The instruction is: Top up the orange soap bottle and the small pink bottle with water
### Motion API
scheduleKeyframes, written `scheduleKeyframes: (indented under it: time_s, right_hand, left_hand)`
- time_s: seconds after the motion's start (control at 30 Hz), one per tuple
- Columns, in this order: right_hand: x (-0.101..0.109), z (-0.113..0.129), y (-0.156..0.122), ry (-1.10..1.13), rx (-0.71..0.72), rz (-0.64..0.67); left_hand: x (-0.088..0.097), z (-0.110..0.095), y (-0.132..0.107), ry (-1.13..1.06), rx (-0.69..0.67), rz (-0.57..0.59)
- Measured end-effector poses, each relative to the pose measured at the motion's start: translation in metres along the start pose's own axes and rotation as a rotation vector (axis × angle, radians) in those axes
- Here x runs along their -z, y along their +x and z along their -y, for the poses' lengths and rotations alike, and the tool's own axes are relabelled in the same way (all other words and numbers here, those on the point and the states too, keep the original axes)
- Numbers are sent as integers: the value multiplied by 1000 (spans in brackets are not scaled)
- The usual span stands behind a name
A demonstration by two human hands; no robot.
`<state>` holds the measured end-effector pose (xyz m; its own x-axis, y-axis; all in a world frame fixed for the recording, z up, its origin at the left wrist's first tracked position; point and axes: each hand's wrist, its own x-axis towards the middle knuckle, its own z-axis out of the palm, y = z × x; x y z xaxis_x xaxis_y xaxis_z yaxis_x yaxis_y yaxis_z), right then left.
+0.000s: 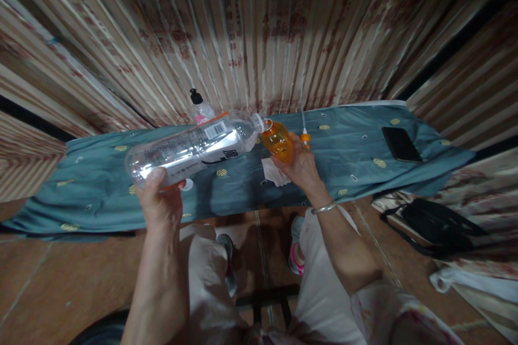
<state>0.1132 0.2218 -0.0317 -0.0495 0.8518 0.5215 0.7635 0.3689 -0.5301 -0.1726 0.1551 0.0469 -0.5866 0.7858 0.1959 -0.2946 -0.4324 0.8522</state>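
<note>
My left hand [161, 198] is closed round the base end of a large clear plastic bottle [194, 151] with a silver label and a barcode. The bottle lies tilted in the air, its neck pointing right. Its uncapped mouth meets the opening of a small orange bottle [279, 142]. My right hand [301, 164] grips that orange bottle from the right side. Whether liquid runs between them I cannot tell. Just behind my right hand is an orange-and-white spray pump top [305, 138] with a thin tube. A round white cap [187, 185] lies beside my left hand.
A teal patterned cloth [348, 151] covers the narrow table. On it are a black phone [401, 144], a pale folded tissue [275, 172] and a clear bottle with a black pump [200, 108]. Curtains [251, 38] hang behind; a black bag [437, 223] lies low at right.
</note>
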Motion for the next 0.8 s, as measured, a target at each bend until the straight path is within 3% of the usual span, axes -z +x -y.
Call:
scheduleKeyframes:
  time_s: [0.8]
  right_hand:
    - [2, 2, 0, -1, -10, 6]
  left_hand:
    - [0, 1, 1, -2, 21, -20]
